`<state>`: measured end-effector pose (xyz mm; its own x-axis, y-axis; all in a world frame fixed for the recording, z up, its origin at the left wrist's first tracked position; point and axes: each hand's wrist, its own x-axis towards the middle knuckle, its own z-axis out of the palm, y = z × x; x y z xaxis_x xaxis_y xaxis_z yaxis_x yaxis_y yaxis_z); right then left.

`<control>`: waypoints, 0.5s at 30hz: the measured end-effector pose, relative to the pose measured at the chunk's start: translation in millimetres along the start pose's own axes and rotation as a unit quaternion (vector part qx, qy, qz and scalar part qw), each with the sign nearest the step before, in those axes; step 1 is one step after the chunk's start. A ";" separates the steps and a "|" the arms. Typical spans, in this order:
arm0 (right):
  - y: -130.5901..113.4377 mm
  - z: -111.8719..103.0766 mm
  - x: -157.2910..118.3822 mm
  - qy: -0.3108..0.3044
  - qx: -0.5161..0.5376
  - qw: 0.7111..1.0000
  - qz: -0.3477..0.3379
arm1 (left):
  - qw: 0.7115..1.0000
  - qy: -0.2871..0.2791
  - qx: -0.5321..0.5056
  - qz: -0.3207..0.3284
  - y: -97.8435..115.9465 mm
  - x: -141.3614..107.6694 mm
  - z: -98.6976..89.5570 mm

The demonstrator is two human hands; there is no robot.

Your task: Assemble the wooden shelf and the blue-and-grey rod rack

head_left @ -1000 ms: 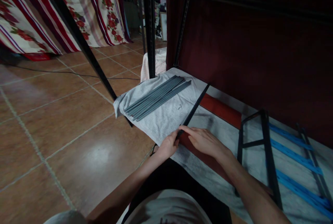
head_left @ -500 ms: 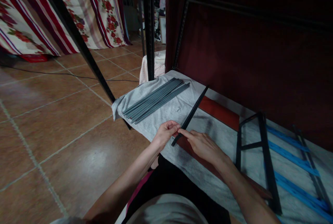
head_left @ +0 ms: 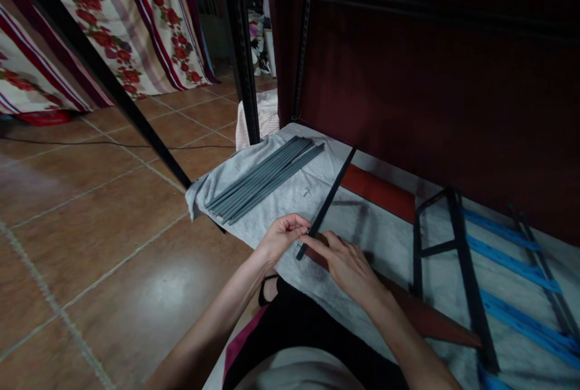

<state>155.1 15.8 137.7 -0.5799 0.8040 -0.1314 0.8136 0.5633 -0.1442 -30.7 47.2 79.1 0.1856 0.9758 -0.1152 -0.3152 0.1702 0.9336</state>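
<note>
A long dark metal bar (head_left: 333,196) lies slanted across the grey cloth (head_left: 258,236), its near end close to me. At the bar's left side, my left hand (head_left: 284,237) has thumb and fingertips pinched together. A tiny metallic bit shows at those fingertips, too small to name. My right hand (head_left: 347,260) is closed over the bar from the right, with its index finger reaching across toward the left fingertips. Just beyond the hands, some small screws (head_left: 307,191) rest on the cloth. Several grey rods (head_left: 267,178) lie bundled to the left.
Reddish-brown boards (head_left: 380,190) lie on the cloth, one partly under my right arm. A black frame (head_left: 466,269) and blue strips (head_left: 512,266) are at the right. A black upright post (head_left: 242,51) and a slanted post (head_left: 113,84) stand left, above the tiled floor (head_left: 90,227).
The view has shifted slightly. My left hand stays pinched beside the bar, while my right hand has moved a little lower over it, its fingers more bent.
</note>
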 end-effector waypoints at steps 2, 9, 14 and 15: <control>0.6 1.4 -0.5 0.001 0.014 1.000 -0.001 | 1.000 -0.007 -0.008 -0.003 1.6 -1.8 1.5; 1.5 2.1 -1.2 0.014 0.036 0.999 -0.004 | 0.999 0.040 0.018 -0.026 1.7 0.3 8.8; 2.8 6.0 -0.6 0.020 0.051 0.998 -0.003 | 0.999 0.034 0.030 -0.026 9.8 -0.4 9.3; 3.3 6.8 -0.4 0.022 0.057 0.998 -0.006 | 0.999 0.027 0.022 -0.027 10.8 -0.9 8.7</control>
<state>157.7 16.0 130.6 -0.5853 0.8063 -0.0858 0.7951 0.5500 -0.2557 -26.1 47.0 92.3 0.1509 0.9715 -0.1826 -0.2646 0.2177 0.9395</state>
